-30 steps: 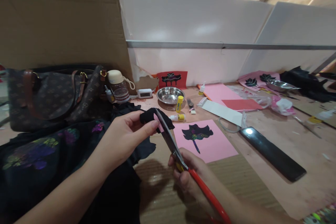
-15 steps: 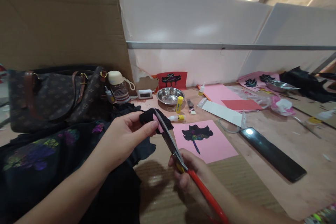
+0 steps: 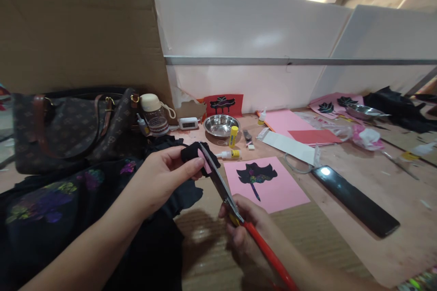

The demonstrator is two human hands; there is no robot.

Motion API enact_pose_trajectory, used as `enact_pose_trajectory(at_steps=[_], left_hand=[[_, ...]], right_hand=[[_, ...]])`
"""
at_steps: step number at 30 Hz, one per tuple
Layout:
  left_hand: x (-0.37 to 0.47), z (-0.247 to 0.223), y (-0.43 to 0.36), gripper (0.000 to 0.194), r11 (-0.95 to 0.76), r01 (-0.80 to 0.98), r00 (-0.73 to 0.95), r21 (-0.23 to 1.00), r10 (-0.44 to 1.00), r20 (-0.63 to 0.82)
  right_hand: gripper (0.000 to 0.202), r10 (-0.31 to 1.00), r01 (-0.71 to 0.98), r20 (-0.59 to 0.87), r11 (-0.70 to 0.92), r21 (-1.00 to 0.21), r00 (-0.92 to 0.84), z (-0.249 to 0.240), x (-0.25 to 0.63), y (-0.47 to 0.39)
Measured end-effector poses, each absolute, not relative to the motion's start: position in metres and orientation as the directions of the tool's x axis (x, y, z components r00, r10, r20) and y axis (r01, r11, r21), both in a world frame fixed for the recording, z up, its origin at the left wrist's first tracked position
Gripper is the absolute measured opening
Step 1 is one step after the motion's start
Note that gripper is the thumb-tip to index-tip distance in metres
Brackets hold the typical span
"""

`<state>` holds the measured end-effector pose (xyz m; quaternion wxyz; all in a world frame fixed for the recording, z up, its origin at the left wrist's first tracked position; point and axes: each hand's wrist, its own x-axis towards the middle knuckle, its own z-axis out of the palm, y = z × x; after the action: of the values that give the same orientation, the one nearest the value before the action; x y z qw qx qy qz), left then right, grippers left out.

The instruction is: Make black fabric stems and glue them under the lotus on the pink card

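My left hand [image 3: 164, 175] pinches a small piece of black fabric [image 3: 190, 153] with a strip of pink paper [image 3: 205, 163] lying against it, thumb on top. My right hand [image 3: 249, 220] is wrapped round the red-handled scissors [image 3: 268, 251]. Their blades point up and left, alongside the pink strip, with black fabric on both sides of them. Whether the blades are fully closed is hard to see. Just right of the blades lies a pink sheet [image 3: 287, 198] bearing a black fabric flower shape [image 3: 257, 172] with a coloured, shiny centre and a stem.
Behind the hands are a steel bowl [image 3: 221, 126], a yellow glue stick [image 3: 233, 136] and a glue bottle [image 3: 231, 153]. A black phone [image 3: 355, 200] lies to the right. Dark patterned cloth [image 3: 58, 200], a handbag [image 3: 68, 127] and a drinking bottle [image 3: 154, 116] occupy the left.
The black fabric to the right of the blades has drawn in slightly to the left. Both hands stay in nearly the same place, still gripping the fabric and scissors.
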<state>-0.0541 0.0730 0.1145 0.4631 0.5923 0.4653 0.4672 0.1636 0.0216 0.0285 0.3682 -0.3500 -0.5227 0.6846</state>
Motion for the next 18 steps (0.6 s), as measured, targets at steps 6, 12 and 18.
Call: enact_pose_trajectory(at_steps=[6,12,18], left_hand=[[-0.0565,0.1137,0.0760,0.031,-0.121,0.137,0.141,0.983,0.985,0.102],[-0.0571,0.1162,0.0759,0.027,-0.115,0.098,0.161,0.988,0.982,0.099],[-0.0553,0.1182,0.0765,0.027,-0.105,0.093,0.163,0.990,0.983,0.089]], right_hand=[[0.054,0.835,-0.171,-0.162,-0.291,-0.941,-0.526,0.0289,0.1629,0.0215],[0.050,0.855,-0.247,-0.126,-0.282,-0.927,-0.503,0.0318,0.1610,0.0211],[0.060,0.852,-0.151,-0.128,-0.235,-0.960,-0.508,0.0232,0.1634,0.0215]])
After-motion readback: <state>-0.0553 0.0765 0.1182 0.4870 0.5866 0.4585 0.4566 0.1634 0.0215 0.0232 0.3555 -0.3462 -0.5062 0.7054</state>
